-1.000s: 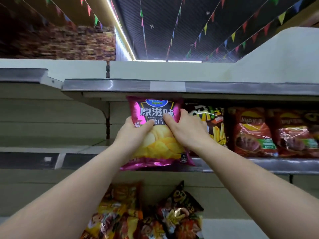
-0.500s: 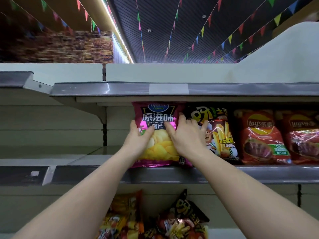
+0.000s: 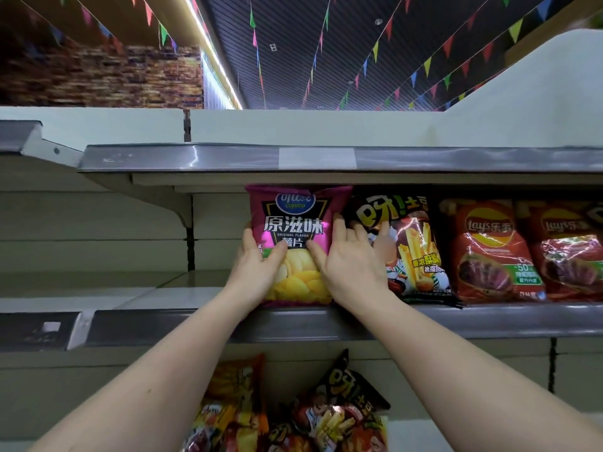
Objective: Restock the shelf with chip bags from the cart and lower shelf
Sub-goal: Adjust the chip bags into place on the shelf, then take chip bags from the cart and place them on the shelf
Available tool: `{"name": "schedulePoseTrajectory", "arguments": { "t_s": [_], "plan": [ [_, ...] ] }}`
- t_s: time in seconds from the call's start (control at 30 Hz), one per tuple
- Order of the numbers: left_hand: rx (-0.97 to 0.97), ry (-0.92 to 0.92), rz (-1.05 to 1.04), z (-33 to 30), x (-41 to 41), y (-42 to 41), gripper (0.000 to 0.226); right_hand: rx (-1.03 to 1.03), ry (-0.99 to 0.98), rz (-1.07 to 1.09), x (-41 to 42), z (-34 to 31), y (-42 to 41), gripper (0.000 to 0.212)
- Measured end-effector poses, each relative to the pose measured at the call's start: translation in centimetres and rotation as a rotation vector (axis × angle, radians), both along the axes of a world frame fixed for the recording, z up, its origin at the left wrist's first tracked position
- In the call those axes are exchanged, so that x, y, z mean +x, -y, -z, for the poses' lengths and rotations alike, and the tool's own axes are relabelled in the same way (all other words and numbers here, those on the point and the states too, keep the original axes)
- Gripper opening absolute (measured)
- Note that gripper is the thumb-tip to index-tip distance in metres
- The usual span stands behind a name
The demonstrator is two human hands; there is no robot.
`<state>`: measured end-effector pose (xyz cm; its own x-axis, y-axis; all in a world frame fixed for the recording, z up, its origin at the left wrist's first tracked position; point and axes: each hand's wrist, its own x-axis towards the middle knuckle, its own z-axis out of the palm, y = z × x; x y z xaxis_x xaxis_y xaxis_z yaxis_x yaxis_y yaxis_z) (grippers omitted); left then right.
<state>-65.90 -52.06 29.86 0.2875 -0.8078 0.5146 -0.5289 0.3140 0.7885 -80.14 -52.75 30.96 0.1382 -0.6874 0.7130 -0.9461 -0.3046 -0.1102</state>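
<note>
Chip bags are the story, and nearest the camera a heap of crinkly orange, red and black snack bags (image 3: pixel 287 415) is lying on the lower shelf, with one black fries bag (image 3: pixel 350 384) poking up tilted at the right of the pile. Two bare forearms are reaching up and over that heap. The left hand (image 3: pixel 257 269) is gripping the left edge of the pink foil chip bag with yellow crisps printed on it (image 3: pixel 295 243), thumb laid across the front and fingers tucked behind the side. The right hand (image 3: pixel 350 267) is pressing on the bag's right edge, thumb on its front, fingers spreading straight and overlapping the neighbouring bag. Both hands are set apart, one on each side of the bag, thumbs nearly meeting at its middle.

That pink bag is standing upright on the grey metal shelf with a glossy price rail (image 3: pixel 489 319), its bottom just behind the rail and its top reaching up to the underside of the shelf above (image 3: pixel 195 158). Touching its right side is a black fries-print bag (image 3: pixel 411 246), then two red foil Lay's bags (image 3: pixel 492 252) are lining up side by side further right. Left of the pink bag the cream shelf surface is showing. Beyond the top shelf, strings of coloured triangular pennants (image 3: pixel 375 53) are hanging under a dark slatted ceiling.
</note>
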Motion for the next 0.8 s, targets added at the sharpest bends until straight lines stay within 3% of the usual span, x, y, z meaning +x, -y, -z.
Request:
{"name": "schedulePoseTrajectory", "arguments": {
  "t_s": [0.17,0.33,0.6,0.8],
  "plan": [
    [0.040,-0.050,-0.024,-0.5,-0.3,-1.1,0.080,0.074,0.001,0.022,-0.1,-0.6,-1.3,0.067],
    [-0.015,0.016,-0.127,-0.8,-0.5,-3.6,0.071,0.033,-0.015,-0.014,-0.3,-0.9,-3.2,0.060],
    [-0.071,0.029,-0.206,1.0,1.3,-9.1,0.054,-0.010,-0.059,-0.321,3.5,0.6,-7.0,0.051],
    [-0.030,-0.005,-0.392,4.1,6.3,-15.0,0.049,0.074,-0.091,-0.544,8.9,3.5,-9.8,0.051]
  ]
}}
